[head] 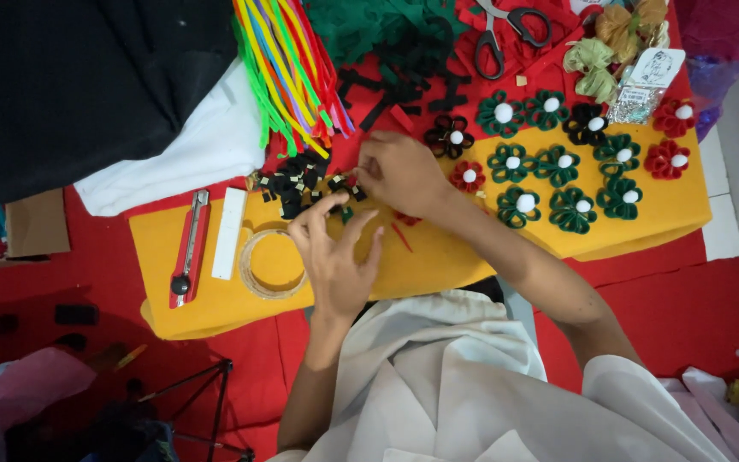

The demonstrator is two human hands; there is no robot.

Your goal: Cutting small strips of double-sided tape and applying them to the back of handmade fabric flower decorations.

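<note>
Head view, single entry.

Small black folded felt pieces [294, 184]: a loose heap on the yellow felt sheet [438, 257] that covers the red-clothed counter [694, 308]. Judged light, soft and limp, easily scattered or crushed; best pinched singly at a folded edge between thumb and forefinger.

Left hand [335, 257]: fingers spread and half curled, tips just at the near edge of the heap, touching or about to touch one piece; whether it grips anything I cannot tell.

Right hand [399, 171]: fingers bent inward, tips at the right side of the same heap; a pinch on a small black piece seems likely but is hidden by the knuckles.

Around the hands:
- clear tape roll [271, 263], flat, just left of the left hand;
- white oblong block [230, 233] and red utility knife [189, 248], side by side further left;
- finished felt flowers with white pompom centres [558, 162], green, red and black, in rows to the right;
- bundle of coloured pipe cleaners [288, 60] beyond the heap;
- black-handled scissors [506, 30] on green and red felt scraps [404, 43];
- black cloth [87, 85] at far left.
</note>
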